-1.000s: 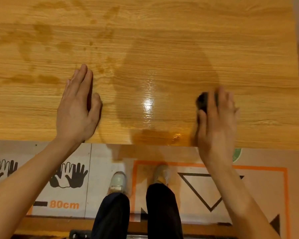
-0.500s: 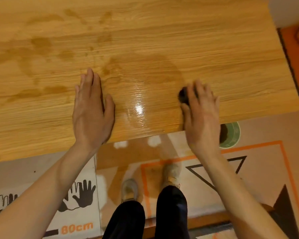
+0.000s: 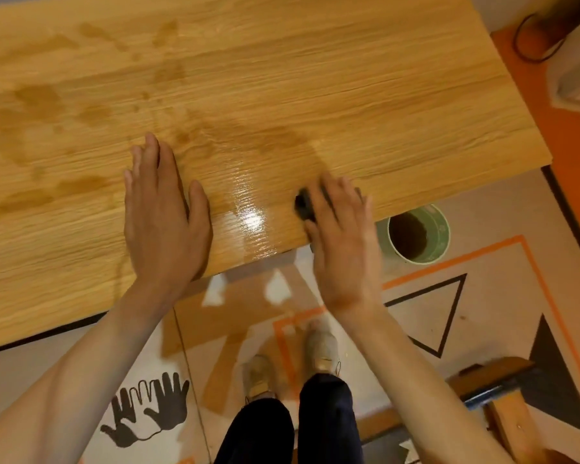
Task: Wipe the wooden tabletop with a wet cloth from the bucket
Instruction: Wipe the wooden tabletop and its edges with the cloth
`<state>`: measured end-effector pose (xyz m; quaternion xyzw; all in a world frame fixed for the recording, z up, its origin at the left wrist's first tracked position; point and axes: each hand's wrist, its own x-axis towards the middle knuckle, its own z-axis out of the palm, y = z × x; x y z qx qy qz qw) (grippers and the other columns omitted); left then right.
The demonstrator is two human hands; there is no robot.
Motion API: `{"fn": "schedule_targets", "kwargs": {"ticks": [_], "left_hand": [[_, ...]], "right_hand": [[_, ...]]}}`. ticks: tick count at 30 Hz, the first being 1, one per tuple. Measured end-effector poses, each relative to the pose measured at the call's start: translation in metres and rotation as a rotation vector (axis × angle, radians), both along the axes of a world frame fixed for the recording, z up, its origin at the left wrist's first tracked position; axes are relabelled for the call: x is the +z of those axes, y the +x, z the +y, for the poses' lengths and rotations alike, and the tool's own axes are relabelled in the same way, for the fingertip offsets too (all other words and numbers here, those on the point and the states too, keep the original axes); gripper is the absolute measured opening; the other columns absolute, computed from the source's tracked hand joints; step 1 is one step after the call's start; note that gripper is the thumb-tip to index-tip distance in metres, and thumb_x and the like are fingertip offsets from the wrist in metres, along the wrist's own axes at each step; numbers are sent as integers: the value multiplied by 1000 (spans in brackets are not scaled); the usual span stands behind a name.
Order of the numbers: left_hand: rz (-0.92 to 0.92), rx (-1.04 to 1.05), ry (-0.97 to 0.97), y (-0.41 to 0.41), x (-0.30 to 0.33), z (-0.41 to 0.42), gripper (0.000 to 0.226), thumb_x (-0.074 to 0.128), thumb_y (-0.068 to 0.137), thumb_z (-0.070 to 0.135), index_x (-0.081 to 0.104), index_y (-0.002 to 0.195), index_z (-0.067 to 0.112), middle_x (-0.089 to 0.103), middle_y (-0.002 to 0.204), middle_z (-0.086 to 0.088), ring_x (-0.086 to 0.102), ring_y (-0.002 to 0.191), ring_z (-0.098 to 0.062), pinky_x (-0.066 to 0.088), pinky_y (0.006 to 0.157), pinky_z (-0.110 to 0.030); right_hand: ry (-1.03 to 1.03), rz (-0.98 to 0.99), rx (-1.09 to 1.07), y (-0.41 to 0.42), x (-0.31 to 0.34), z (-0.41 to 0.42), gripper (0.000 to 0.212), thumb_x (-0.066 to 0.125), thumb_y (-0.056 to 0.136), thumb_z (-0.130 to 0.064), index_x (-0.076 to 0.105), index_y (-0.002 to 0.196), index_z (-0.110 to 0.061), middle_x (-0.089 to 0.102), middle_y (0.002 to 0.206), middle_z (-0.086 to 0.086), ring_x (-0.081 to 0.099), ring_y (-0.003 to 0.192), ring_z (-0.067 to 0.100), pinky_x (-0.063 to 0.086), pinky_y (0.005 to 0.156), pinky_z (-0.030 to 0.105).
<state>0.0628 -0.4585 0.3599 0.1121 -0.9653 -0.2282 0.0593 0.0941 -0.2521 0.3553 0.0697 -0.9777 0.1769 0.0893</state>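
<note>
The wooden tabletop (image 3: 315, 78) fills the upper part of the view, with damp streaks on its left half and a glossy wet patch between my hands. My right hand (image 3: 344, 236) presses a small dark cloth (image 3: 304, 205) onto the table's near edge; only the cloth's left end shows past my fingers. My left hand (image 3: 164, 216) lies flat on the wood, fingers together, holding nothing. A green bucket (image 3: 439, 229) stands on the floor just right of my right hand, partly under the table edge.
Below the table edge are my two shoes (image 3: 320, 349) and dark trousers on a floor mat with orange lines, black triangles and hand prints. A wooden frame (image 3: 503, 396) sits at lower right. A cable loop (image 3: 533, 38) lies on the orange floor at upper right.
My right hand has slid the cloth leftward along the near edge, closer to the left hand. The view has tilted and swung right, bringing the green bucket fully into sight.
</note>
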Motion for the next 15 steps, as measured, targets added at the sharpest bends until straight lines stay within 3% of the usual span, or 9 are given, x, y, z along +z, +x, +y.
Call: {"fn": "schedule_targets", "kwargs": {"ticks": [3,6,8,11,15], "left_hand": [[12,-17,8,0,0,0,59,37,107,29,23,158,3,14,168,-10,7,157,-25,0,126,-34],[11,-19,-1,-2,1,0,60,37,106,29,22,158,2,13,168,-12,6,157,-26,0,126,-35],[2,-12,-23,-5,0,-1,60,39,106,29,22,158,2,13,168,-12,6,157,-26,0,126,-35],[2,-22,-40,-4,-3,-2,63,40,107,33,19,159,3,12,169,-11,5,157,-24,-2,125,-32],[-43,-83,10,-1,0,-7,65,43,106,34,20,159,4,11,169,-10,4,157,-24,-5,122,-27]], "right_hand": [[-132,16,-369,-23,-1,61,44,35,103,-21,39,146,-9,33,154,10,18,147,29,7,120,50],[-260,123,-552,-22,-12,29,41,36,102,-19,47,139,-5,41,149,12,22,145,34,11,118,56],[-313,179,-504,-9,-17,-20,39,36,103,-21,52,134,-6,45,144,12,25,143,33,12,118,56],[-326,154,-229,21,-20,-59,41,28,104,-24,49,137,-11,42,145,7,23,144,28,5,121,50],[-241,218,78,15,-29,5,38,38,102,-20,49,137,-10,44,143,9,28,141,29,2,121,42]]}}
